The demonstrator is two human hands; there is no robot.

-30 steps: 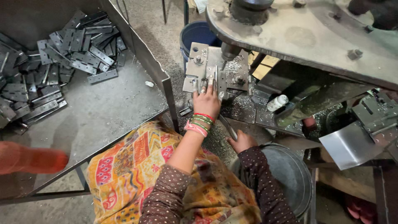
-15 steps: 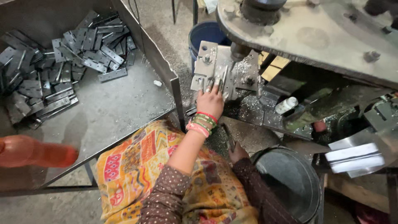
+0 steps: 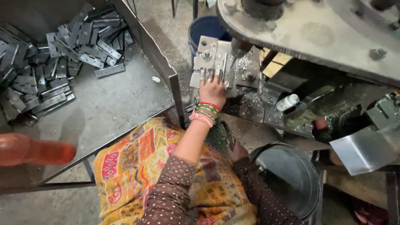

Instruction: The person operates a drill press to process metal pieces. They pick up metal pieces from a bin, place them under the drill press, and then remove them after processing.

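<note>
From the head view, I am reaching my left hand (image 3: 212, 88) forward onto the grey fixture plate (image 3: 216, 62) that sits under the press head (image 3: 266, 8), at the near edge of the machine bed (image 3: 250, 112). My fingers are lying spread and flat over a narrow metal strip (image 3: 223, 66) standing upright in the fixture, pressing it down rather than pinching it; I judge that I am holding it so to keep it seated square against the plate. My bangles (image 3: 205, 113) are riding at the wrist, clear of the tooling. My right hand (image 3: 236, 151) is lower, just beside the rim of the dark round bucket (image 3: 287, 175), and it is curled around a dark lever-like handle (image 3: 229, 135); I cannot tell how tightly, since only the knuckles are showing. To my left, the sheet-metal tray (image 3: 116, 104) is carrying a heap of flat hinge blanks (image 3: 62, 54) piled toward its far left corner, within arm's reach, likely as stock. A blue bucket (image 3: 206, 29) is standing beyond the fixture, and metal shavings (image 3: 250, 98) are littering the bed around it.
</note>
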